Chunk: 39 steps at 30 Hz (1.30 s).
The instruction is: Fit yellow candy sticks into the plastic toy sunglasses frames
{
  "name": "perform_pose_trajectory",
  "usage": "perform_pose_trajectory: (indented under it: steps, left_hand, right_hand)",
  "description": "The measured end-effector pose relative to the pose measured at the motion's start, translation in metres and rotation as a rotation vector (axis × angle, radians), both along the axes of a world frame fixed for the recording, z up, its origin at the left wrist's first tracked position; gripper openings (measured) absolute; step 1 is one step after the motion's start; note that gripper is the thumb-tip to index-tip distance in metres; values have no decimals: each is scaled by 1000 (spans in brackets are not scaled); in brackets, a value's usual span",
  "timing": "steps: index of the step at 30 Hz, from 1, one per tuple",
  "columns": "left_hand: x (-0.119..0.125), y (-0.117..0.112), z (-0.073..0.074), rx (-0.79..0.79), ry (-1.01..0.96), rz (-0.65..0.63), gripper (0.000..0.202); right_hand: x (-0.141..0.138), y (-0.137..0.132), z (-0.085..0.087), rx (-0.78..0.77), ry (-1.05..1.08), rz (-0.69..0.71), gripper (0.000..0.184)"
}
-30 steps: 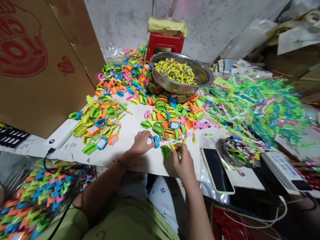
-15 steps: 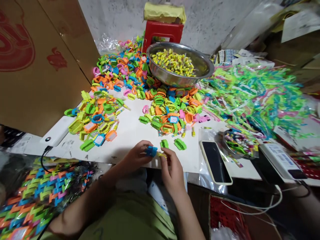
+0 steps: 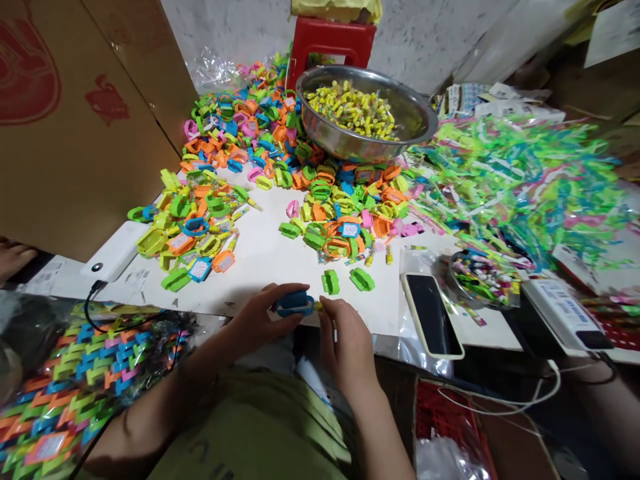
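Near the table's front edge, my left hand (image 3: 265, 312) is closed on a blue plastic toy watch (image 3: 295, 304), its looped band facing me. My right hand (image 3: 347, 333) pinches a small yellow piece (image 3: 318, 306) against the right end of the watch; the fingers hide most of it. Just beyond my hands lie two green toy watches (image 3: 362, 280). Farther back is a mixed heap of toy watches (image 3: 315, 233) in orange, green, blue and pink. To the left, another pile (image 3: 195, 227) has toy watches with yellow tubes among them.
A steel basin (image 3: 350, 143) holds many small yellow pieces, before a red stool (image 3: 333, 40). Green and pink strips (image 3: 525, 173) cover the right side. A phone (image 3: 433, 313), a white power bank (image 3: 113, 253) and a cardboard box (image 3: 90, 167) stand around. Another person's hand (image 3: 14, 259) shows at left.
The blue toy watch has turned so that its band loop shows, and my right fingers have come closer to its end. Another person's hand has appeared at the left edge.
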<state>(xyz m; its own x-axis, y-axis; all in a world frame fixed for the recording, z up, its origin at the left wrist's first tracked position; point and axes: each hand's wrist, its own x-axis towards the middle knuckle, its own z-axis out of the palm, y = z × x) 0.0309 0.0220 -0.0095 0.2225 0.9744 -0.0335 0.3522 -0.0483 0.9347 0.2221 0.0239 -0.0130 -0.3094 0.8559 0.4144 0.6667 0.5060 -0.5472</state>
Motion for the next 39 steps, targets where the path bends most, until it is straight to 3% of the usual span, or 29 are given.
perform_pose_trajectory:
  steps: [3, 7, 10, 12, 15, 19, 22, 24, 26, 29, 34, 36, 39]
  left_hand:
    - [0, -2, 3, -96, -33, -6, 44]
    - [-2, -4, -1, -202, -20, -97, 37]
    - [-9, -4, -5, -228, 70, -156, 37]
    - [-21, 0, -5, -200, 175, -116, 40]
    - [-54, 10, -1, -65, 395, 127, 49]
    - [-101, 28, 11, 124, 781, 530, 55]
    - [-108, 40, 14, 293, 957, 686, 56]
    - [-95, 50, 11, 377, 967, 628, 51]
    - [-72, 65, 3, 421, 913, 460, 43]
    - [-37, 95, -15, 376, 746, 265, 39]
    - [-11, 144, -38, 290, 606, 263, 33]
    - [-11, 150, -40, 280, 555, 268, 24]
    - [-13, 138, -37, 265, 450, 213, 12]
  right_hand:
    - [4, -3, 3, 10, -195, 23, 16]
    - [3, -9, -5, 15, -290, 58, 10]
    - [-3, -7, -13, -74, -318, 108, 9]
    - [-3, 4, -15, -149, -322, 122, 7]
    - [8, 33, -15, -179, -276, -1, 23]
    - [34, 77, -15, -184, -400, -259, 25]
    - [39, 100, -18, -192, -543, -204, 32]
    - [32, 109, -22, -181, -588, -126, 32]
    - [23, 113, -25, -172, -605, -86, 30]
    - [13, 114, -29, -161, -619, -93, 25]
    - [18, 107, -30, -148, -583, -164, 24]
    - [26, 102, -27, -128, -501, -222, 20]
    - [35, 89, -21, -113, -231, -277, 19]
